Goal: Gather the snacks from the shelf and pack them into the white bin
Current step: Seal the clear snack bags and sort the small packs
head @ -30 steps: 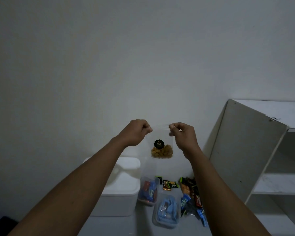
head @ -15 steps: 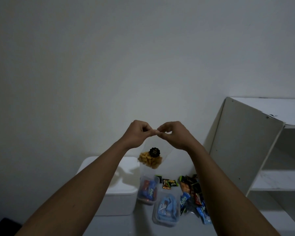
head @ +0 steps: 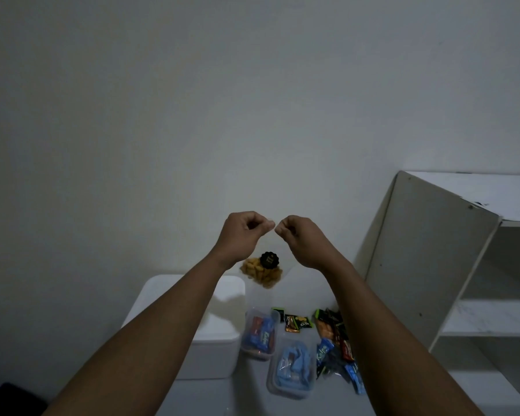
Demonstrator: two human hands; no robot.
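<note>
A clear snack bag [head: 263,273] with golden pieces and a round black sticker hangs in the air in front of the wall. My left hand [head: 243,235] and my right hand [head: 300,240] pinch its top edge, fingertips almost touching. Below them on the floor the white bin [head: 213,340] stands with its lid on. Two clear tubs [head: 258,336] [head: 293,372] hold blue and red snack packs. Loose snack packets [head: 335,340] lie in a pile to the right of the tubs.
A white shelf unit [head: 427,265] stands at the right with bare shelves. The plain wall fills the upper view. A dark object [head: 9,397] shows at the bottom left corner.
My hands moved together from a spread grip on the bag's top until the fingertips nearly meet. The bag now hangs lower and tilted between my wrists.
</note>
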